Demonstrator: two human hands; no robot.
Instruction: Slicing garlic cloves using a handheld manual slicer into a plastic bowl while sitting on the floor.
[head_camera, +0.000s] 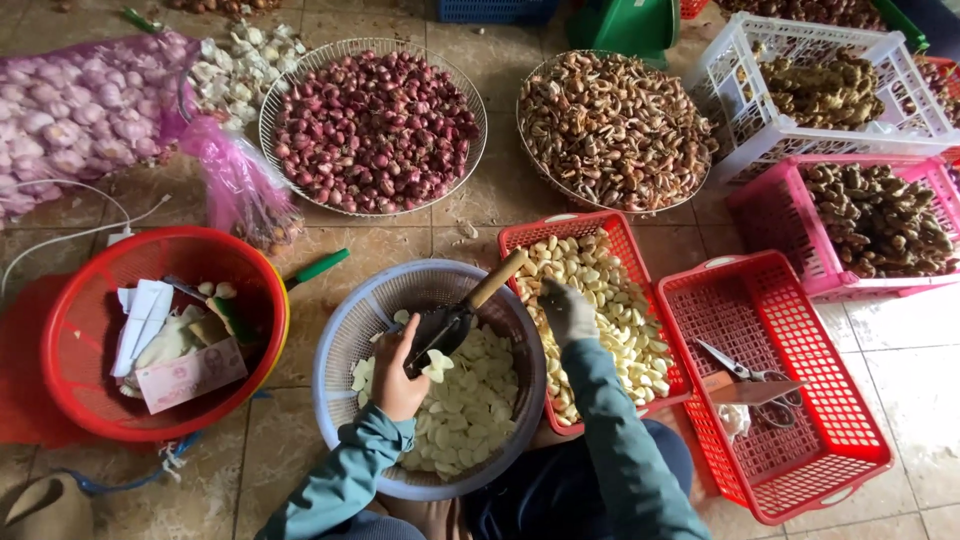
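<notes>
My left hand (397, 370) is bare and grips the dark blade end of a small scoop-like knife (452, 322) with a wooden handle, over a pale blue round basket (345, 330) of peeled garlic cloves (470, 400). A clove sits at my left fingertips. My right hand (566, 312) wears a grey glove and reaches into a red rectangular basket (520, 235) of peeled garlic, fingers curled among the cloves; what it holds, I cannot tell.
A red basket (800, 470) at right holds scissors (745, 372) and a blade. A red round basket (80, 400) at left holds papers and a banknote. Farther off lie wire baskets of shallots (375, 125) and brown cloves (615, 125), ginger crates (880, 220) and a pink garlic sack (80, 110).
</notes>
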